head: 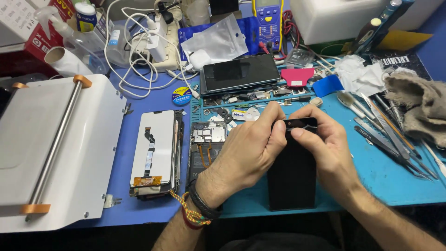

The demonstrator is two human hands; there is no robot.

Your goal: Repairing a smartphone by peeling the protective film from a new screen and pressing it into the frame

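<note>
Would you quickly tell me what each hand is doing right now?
Left hand: pinching the top edge of the black phone panel.
Right hand: pinching the same top edge.

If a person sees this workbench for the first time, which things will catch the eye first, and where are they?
At the centre, the left hand and the right hand pinch the top edge of a flat black rectangular phone panel resting on the blue work mat. Left of them lies an opened phone screen with a white back and ribbon cable, and at far left a white machine with a steel roller bar.
</note>
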